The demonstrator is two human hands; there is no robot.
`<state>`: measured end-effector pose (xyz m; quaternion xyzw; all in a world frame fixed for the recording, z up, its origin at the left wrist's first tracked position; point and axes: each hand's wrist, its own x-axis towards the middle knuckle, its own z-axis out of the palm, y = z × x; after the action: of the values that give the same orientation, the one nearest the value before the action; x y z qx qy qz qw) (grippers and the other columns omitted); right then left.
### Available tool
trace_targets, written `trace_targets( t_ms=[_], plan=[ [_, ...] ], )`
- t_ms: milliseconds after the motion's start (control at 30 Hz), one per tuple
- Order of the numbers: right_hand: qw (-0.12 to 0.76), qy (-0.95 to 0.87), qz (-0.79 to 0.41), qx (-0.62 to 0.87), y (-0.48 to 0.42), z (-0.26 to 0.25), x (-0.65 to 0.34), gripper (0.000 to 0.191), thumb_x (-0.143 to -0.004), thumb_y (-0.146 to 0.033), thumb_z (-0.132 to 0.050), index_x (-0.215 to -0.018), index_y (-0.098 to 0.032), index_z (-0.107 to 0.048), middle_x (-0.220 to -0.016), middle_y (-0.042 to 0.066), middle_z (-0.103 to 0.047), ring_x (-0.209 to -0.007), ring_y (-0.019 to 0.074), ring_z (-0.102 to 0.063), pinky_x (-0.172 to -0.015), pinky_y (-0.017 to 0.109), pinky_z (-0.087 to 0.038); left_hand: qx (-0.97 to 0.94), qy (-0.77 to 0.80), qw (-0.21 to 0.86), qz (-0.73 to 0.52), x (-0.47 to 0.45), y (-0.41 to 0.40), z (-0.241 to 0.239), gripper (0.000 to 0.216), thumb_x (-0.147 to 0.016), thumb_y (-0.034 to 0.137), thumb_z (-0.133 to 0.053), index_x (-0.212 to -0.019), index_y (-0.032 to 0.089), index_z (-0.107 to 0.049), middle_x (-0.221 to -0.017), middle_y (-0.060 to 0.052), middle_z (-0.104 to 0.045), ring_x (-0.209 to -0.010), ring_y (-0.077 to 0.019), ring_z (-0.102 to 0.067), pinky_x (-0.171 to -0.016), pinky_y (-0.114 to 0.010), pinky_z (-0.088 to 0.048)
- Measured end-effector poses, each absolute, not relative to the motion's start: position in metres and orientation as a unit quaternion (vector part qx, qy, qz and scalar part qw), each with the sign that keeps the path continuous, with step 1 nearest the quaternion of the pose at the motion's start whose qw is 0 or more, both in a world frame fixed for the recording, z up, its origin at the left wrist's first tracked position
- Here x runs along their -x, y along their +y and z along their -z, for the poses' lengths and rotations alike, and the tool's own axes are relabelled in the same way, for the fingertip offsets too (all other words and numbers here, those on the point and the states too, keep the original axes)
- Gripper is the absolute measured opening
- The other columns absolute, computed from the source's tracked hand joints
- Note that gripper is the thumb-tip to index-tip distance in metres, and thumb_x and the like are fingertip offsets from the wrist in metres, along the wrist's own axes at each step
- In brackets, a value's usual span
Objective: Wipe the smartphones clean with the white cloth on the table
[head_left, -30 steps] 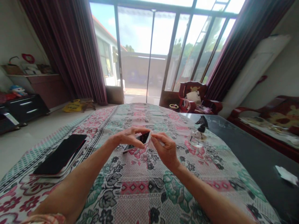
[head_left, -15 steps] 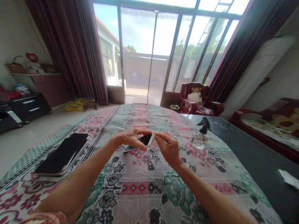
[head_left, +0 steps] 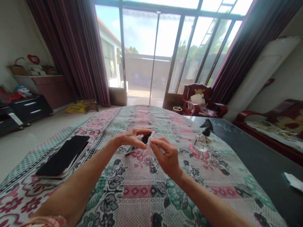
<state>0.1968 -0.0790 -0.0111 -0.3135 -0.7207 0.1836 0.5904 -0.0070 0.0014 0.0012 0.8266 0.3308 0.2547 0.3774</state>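
Observation:
My left hand (head_left: 131,138) grips a small phone (head_left: 145,139) with a dark screen, tilted up off the floral tablecloth (head_left: 142,189). My right hand (head_left: 165,156) is closed in a pinch at the phone's right end, on a pale thin piece that I cannot make out. Both hands meet above the middle of the table.
A black tablet on a case (head_left: 62,155) lies at the left of the cloth. A glass stand with a dark bird figure (head_left: 204,135) sits at the right. A white paper (head_left: 294,182) lies on the dark bare tabletop. Red wooden chairs and glass doors stand beyond.
My right hand has slid a little left and down over the phone's end. The left hand and the phone stay nearly in place.

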Motion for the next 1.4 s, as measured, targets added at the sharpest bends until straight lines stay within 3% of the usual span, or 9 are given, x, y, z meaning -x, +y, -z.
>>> trace_targets(
  t_ms=[300,500,867,1200,1400],
  plan=[
    [0.596,-0.686,-0.167,0.381,-0.05,0.024,-0.214,0.014,-0.084,-0.026,-0.06,-0.085,-0.021,-0.073,-0.083,0.004,-0.071,-0.077,0.0167,-0.065,-0.074,0.03,-0.053,-0.889,0.267,0.302,-0.217,-0.008,-0.011,-0.016,0.06,-0.063,0.039,-0.078,-0.119,0.025,-0.063,-0.106,0.0,-0.063,-0.1,-0.0225,-0.054,-0.09,-0.032,-0.043],
    [0.602,-0.689,-0.178,0.363,-0.058,0.023,-0.208,0.013,-0.084,-0.027,-0.061,-0.086,-0.021,-0.072,-0.082,0.004,-0.07,-0.078,0.0156,-0.065,-0.074,0.03,-0.053,-0.877,0.282,0.319,-0.221,-0.002,-0.005,-0.009,0.059,-0.063,0.039,-0.079,-0.118,0.026,-0.063,-0.109,0.0,-0.063,-0.102,-0.022,-0.054,-0.092,-0.032,-0.042],
    [0.594,-0.703,-0.218,0.324,-0.075,0.015,-0.197,0.013,-0.084,-0.024,-0.061,-0.089,-0.024,-0.073,-0.083,0.001,-0.068,-0.076,0.0134,-0.063,-0.069,0.028,-0.051,-0.841,0.331,0.362,-0.227,0.007,0.0,-0.004,0.076,-0.061,0.038,-0.079,-0.132,0.027,-0.054,-0.132,-0.003,-0.056,-0.12,-0.0258,-0.05,-0.106,-0.04,-0.035],
    [0.595,-0.671,-0.197,0.396,-0.045,0.034,-0.215,0.014,-0.083,-0.027,-0.06,-0.086,-0.021,-0.072,-0.084,0.004,-0.07,-0.079,0.0164,-0.064,-0.077,0.03,-0.051,-0.891,0.285,0.293,-0.198,-0.011,-0.013,-0.017,0.059,-0.065,0.037,-0.076,-0.121,0.025,-0.062,-0.108,0.0,-0.063,-0.105,-0.0229,-0.053,-0.093,-0.034,-0.042],
    [0.607,-0.665,-0.214,0.379,-0.058,0.033,-0.205,0.014,-0.083,-0.028,-0.061,-0.086,-0.02,-0.072,-0.083,0.004,-0.07,-0.078,0.0164,-0.064,-0.075,0.03,-0.051,-0.878,0.318,0.295,-0.203,-0.006,-0.01,-0.012,0.059,-0.065,0.04,-0.075,-0.121,0.026,-0.062,-0.111,-0.001,-0.063,-0.106,-0.0234,-0.054,-0.092,-0.034,-0.043]
  ],
)
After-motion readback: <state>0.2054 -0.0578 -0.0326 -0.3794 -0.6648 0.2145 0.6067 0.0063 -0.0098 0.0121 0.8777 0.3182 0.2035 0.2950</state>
